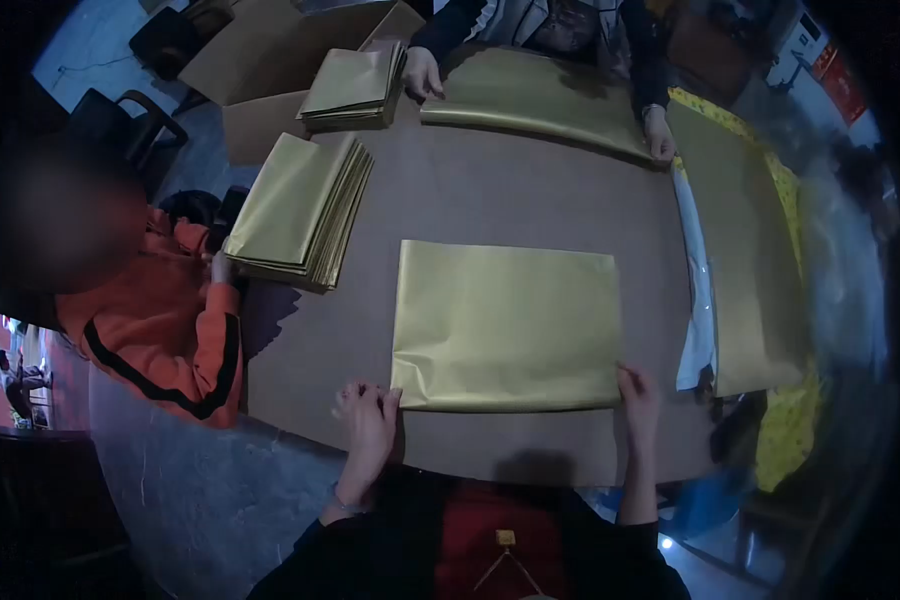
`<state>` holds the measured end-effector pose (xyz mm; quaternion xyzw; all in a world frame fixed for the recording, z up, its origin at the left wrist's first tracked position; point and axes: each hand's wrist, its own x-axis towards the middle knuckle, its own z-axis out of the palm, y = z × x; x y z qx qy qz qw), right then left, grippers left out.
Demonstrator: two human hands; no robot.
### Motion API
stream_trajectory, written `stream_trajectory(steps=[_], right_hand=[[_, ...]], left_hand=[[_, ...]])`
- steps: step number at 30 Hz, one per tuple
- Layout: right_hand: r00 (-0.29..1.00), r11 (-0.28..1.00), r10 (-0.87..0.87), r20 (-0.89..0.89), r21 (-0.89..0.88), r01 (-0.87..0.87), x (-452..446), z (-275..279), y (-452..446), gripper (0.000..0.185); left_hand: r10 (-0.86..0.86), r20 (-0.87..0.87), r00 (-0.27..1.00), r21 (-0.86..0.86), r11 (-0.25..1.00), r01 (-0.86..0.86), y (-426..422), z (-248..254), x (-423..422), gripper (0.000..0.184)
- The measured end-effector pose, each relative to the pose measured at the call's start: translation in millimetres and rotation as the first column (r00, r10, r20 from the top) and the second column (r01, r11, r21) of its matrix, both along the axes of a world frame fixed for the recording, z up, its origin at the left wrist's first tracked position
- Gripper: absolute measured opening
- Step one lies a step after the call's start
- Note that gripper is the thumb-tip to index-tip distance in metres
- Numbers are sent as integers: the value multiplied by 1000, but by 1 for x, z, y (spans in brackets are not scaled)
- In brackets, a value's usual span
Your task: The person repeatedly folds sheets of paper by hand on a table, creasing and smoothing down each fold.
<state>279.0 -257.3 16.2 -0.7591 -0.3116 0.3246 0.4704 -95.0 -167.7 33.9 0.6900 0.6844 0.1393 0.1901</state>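
A folded sheet of gold paper [510, 325] lies on the brown table in front of me, its near edge toward my body. At its near left corner my left hand [370, 415] has its fingers closed on the paper, where a few creases show. My right hand [638, 395] pinches the right edge close to the near right corner, with the fingertips pressed together. Beyond the sheet, the tabletop [520, 185] separates it from a larger gold sheet [550, 95], which another person holds at both ends.
A thick stack of folded gold paper [290, 200] stands at the left, with a smaller stack [352, 82] behind it. Long gold sheets [745, 250] lie on yellow wrapping [785, 450] at the right. A person in an orange sleeve [215, 350] sits left; a cardboard box [255, 120] stands behind.
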Motion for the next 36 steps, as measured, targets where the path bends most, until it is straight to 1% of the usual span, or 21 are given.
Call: stream_trajectory(steps=[2, 4, 5, 6, 8, 9, 11, 12, 14, 16, 18, 20, 22, 23, 25, 27, 30, 32, 33, 34, 36], right_hand=[[997, 998, 41, 58, -46, -38, -3, -7, -11, 23], [995, 998, 45, 89, -55, -40, -6, -14, -17, 22], [991, 998, 39, 125, -55, -33, -9, -16, -21, 22], [992, 998, 41, 122, -61, -33, -15, -12, -22, 22], [970, 999, 31, 240, -24, -25, -26, 0, -23, 19], [970, 999, 28, 240, -30, -21, -32, 7, -23, 19], [944, 983, 4, 329, -177, 57, -40, 17, -23, 18], [944, 981, -3, 331, -181, 67, -39, 10, -27, 18], [901, 1000, 7, 433, -6, -4, -34, -10, -33, 18], [896, 1000, 3, 444, -8, 0, -35, -10, -31, 18], [889, 1000, -2, 458, -3, 4, -36, -8, -27, 19], [913, 1000, 21, 408, -15, -16, -36, 1, -25, 18], [907, 999, 34, 420, -48, -15, -32, -6, -26, 18], [902, 996, 54, 427, -83, -20, -31, -8, -28, 18], [907, 997, 43, 419, -83, -9, -33, -2, -26, 18], [911, 997, 31, 410, -83, 3, -35, 2, -23, 18], [902, 990, 31, 430, -136, 30, -34, 0, -24, 18], [903, 998, 2, 430, -63, 28, -35, -6, -24, 18], [874, 998, 12, 486, -66, 23, -37, 0, -23, 17], [871, 997, 3, 491, -68, 34, -37, 1, -23, 17], [882, 997, 11, 471, -70, 25, -36, 0, -23, 18]], left_hand=[[20, -7, 1000, -3, 1000, -20, -21, -3, -5, 24], [38, -24, 999, -10, 999, -38, -31, -2, -6, 24], [58, 5, 998, -12, 998, -58, -34, 0, -5, 23], [75, 36, 997, -9, 997, -75, -35, 1, -5, 23], [78, 18, 997, -12, 997, -78, -37, -4, -6, 24], [79, 5, 997, -9, 997, -79, -38, -5, -6, 25], [71, 0, 997, 9, 997, -71, -38, -5, -6, 24], [71, -6, 997, 32, 997, -70, -37, -5, -6, 23], [62, -24, 998, 45, 997, -61, -38, -10, -7, 23], [61, -48, 997, 60, 997, -58, -38, -10, -7, 24], [65, -121, 991, 58, 997, -58, -36, -9, -6, 24], [58, -108, 992, 62, 997, -51, -36, -10, -7, 24], [47, -93, 995, 64, 997, -41, -35, -9, -6, 24], [55, -116, 992, 43, 998, -50, -34, -4, -4, 24], [54, -138, 989, 25, 998, -51, -34, -5, -4, 24], [50, -148, 988, 97, 995, -36, -35, -10, -6, 23], [66, -137, 988, 57, 997, -58, -34, -6, -5, 22], [60, -145, 988, 86, 995, -48, -33, -11, -5, 22], [59, -150, 987, 112, 993, -42, -33, -10, -5, 22], [61, -157, 986, 138, 990, -39, -34, -10, -5, 22], [55, -148, 987, 116, 993, -38, -33, -11, -7, 22]])
